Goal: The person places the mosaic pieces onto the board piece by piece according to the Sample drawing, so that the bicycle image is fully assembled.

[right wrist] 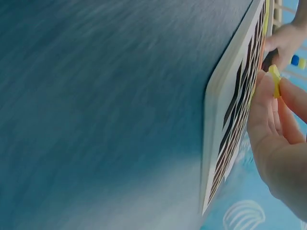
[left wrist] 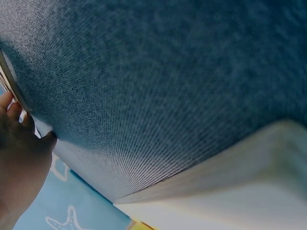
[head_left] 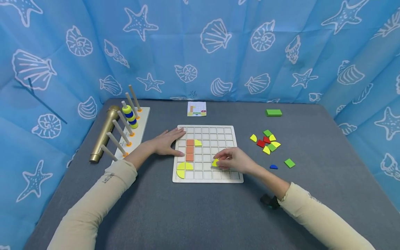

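Observation:
A white grid board (head_left: pixel 235 177) lies on the grey table. My left hand (head_left: pixel 167 142) rests at its left edge with the fingers spread; the left wrist view shows part of that hand (left wrist: pixel 21 143) at the board's side. Over the lower middle of the grid, my right hand (head_left: pixel 235 160) pinches a yellow quarter-circle piece (head_left: pixel 215 162) between thumb and fingers. The right wrist view shows this yellow piece (right wrist: pixel 275 80) held above the board. In the grid sit a column of orange squares (head_left: pixel 190 150), a yellow quarter-circle (head_left: pixel 198 142) beside its top, and a yellow group (head_left: pixel 181 174) at lower left.
Right of the board lie several loose yellow, red and green pieces (head_left: pixel 260 143), a green diamond (head_left: pixel 289 163) and a blue half-circle (head_left: pixel 273 167). Behind are a green block (head_left: pixel 273 113) and a pattern card (head_left: pixel 196 105). A peg stand (head_left: pixel 144 118) and gold cylinder (head_left: pixel 105 133) occupy the left.

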Tool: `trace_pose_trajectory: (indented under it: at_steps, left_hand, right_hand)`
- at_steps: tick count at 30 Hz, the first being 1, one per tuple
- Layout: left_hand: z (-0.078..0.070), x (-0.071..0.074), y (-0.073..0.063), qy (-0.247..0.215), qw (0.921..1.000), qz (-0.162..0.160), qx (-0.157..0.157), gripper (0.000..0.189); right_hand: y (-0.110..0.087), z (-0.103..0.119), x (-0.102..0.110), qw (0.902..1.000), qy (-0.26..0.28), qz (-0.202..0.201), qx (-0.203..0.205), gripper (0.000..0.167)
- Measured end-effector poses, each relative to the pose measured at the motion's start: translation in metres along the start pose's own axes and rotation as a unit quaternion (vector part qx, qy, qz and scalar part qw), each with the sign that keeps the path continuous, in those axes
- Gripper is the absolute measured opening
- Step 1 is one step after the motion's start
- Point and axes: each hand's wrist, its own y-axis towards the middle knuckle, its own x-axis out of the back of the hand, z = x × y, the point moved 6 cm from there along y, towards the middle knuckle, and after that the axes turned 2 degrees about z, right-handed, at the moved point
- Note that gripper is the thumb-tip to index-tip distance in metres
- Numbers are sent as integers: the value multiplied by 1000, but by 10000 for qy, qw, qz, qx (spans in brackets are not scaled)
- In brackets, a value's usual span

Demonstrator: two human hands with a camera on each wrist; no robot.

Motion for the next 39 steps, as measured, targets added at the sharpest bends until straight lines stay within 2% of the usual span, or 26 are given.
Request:
trace_pose_trajectory:
  at_steps: [5, 8, 19, 29, 39]
  left_hand:
    - [0, 0, 2, 37, 9999, 33, 94, 98]
    - [0, 0, 2, 52, 9999, 39, 122, 97]
    - [-1, -1, 1, -19, 9999, 38, 119, 96]
    - [-2, 1, 1, -54, 9999, 50, 148, 98]
    - [-3, 4, 0, -47, 9999, 51, 122, 97]
  right_hand:
    - [11, 10, -20, 9991, 75, 390, 126, 25]
    - [18, 16, -32, 9983, -99, 533, 193, 24]
    - [34, 29, -62, 9959, -450, 742, 249, 16]
    - [37, 30, -67, 9961, -545, 665, -191, 16]
    - [35, 30, -66, 9980, -240, 558, -156, 16]
